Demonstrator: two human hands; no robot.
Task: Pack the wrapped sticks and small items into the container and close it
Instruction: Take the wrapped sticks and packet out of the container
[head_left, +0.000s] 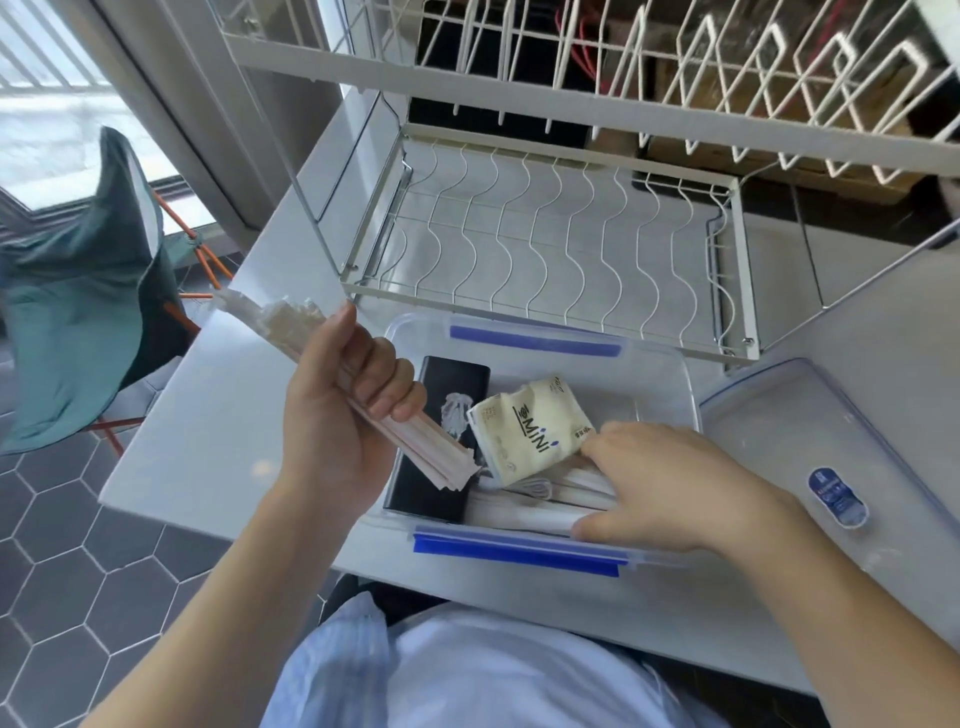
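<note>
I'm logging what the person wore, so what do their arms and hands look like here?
Both forearms are bare, with no sleeves reaching them. The left hand and right hand wear no gloves, and no rings, watch or bracelets show. A light blue shirt covers the torso below.

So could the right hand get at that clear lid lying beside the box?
Probably yes. The lid lies flat on the table just right of the container, with nothing on top of it. The right hand holds nothing, its fingers resting on the wrapped items inside, close by.
</note>
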